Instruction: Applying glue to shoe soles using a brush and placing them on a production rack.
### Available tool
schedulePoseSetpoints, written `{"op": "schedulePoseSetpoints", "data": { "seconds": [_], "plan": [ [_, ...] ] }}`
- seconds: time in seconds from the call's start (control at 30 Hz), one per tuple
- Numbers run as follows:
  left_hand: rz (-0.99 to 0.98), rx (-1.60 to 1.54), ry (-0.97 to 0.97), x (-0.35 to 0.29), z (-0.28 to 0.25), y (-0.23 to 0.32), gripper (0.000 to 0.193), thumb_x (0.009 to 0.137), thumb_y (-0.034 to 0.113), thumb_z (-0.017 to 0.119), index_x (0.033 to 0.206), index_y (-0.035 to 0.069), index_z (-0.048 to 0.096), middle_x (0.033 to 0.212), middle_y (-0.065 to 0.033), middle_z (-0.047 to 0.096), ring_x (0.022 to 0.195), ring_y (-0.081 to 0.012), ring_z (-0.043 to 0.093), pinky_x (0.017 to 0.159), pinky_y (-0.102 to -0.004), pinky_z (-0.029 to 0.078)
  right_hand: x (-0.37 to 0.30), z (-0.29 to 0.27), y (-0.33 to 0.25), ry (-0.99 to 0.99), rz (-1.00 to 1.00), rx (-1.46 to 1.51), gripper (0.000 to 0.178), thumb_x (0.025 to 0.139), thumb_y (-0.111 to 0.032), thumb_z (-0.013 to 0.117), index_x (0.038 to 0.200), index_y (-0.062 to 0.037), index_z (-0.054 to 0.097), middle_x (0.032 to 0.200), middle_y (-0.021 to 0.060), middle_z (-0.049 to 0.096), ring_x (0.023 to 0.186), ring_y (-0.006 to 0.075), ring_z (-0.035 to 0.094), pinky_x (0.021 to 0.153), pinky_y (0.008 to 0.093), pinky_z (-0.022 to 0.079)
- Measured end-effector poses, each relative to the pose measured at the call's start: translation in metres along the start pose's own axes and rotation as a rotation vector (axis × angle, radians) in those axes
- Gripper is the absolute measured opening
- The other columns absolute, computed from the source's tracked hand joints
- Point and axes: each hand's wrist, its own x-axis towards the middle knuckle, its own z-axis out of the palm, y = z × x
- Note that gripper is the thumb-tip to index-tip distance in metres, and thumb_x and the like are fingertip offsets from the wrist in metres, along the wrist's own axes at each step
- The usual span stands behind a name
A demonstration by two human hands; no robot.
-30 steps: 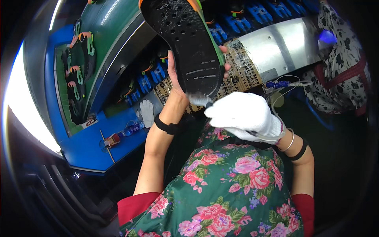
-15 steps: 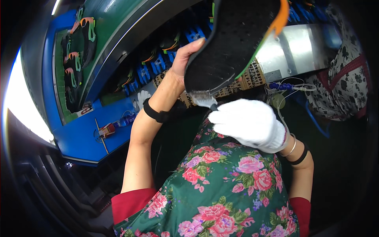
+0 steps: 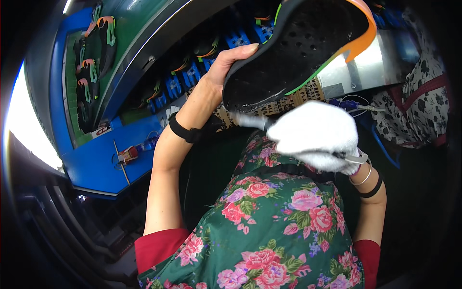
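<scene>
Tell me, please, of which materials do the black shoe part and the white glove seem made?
The black shoe part looks like rubber or foam: dull sheen, small round holes punched through; the exact material stays open. The white glove looks like cloth, perhaps knitted cotton: matte, soft, fuzzy surface.

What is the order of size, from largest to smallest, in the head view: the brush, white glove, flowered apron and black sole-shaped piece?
1. Flowered apron
2. Black sole-shaped piece
3. White glove
4. Brush, blurred, partly hidden

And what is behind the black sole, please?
Past the edges of the black sole, a silvery metal panel, a brown printed strip and blue holders show. What its middle covers cannot be seen.
</scene>
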Motion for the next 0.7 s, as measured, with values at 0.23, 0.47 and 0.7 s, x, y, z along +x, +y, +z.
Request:
{"op": "schedulePoseSetpoints", "data": {
  "seconds": [0.23, 0.47, 0.7],
  "plan": [
    [0.071, 0.211, 0.210, 0.009, -0.014, -0.010, 0.084, 0.095, 0.053, 0.058, 0.155, -0.002, 0.039, 0.149, -0.0322, 0.049, 0.133, -0.0498, 0.054, 0.108, -0.0626, 0.048, 0.000, 0.002, 0.004, 0.161, 0.117, 0.290, 0.016, 0.080, -0.004, 0.082, 0.095, -0.0054, 0.081, 0.101, 0.0105, 0.079, 0.089, 0.0238, 0.076, 0.081, 0.0342, 0.060],
    [0.078, -0.325, 0.184, 0.017, 0.002, -0.028, 0.065, 0.106, 0.050, 0.045, 0.149, 0.000, 0.050, 0.141, -0.0239, 0.060, 0.123, -0.0389, 0.064, 0.109, -0.0542, 0.050, 0.035, -0.049, 0.031, 0.246, 0.113, -0.141, 0.014, 0.080, 0.000, 0.079, 0.093, -0.0045, 0.081, 0.100, 0.0098, 0.079, 0.090, 0.0219, 0.075, 0.082, 0.0338, 0.059],
    [0.004, -0.286, 0.067, 0.014, 0.012, -0.044, 0.068, 0.106, 0.055, 0.040, 0.149, 0.005, 0.050, 0.140, -0.0252, 0.060, 0.121, -0.0470, 0.064, 0.102, -0.0662, 0.051, 0.076, -0.094, 0.044, 0.213, -0.171, -0.676, 0.031, 0.082, 0.003, 0.072, 0.111, -0.0067, 0.077, 0.112, 0.0109, 0.076, 0.099, 0.0283, 0.073, 0.089, 0.0389, 0.059]
  ]
}}
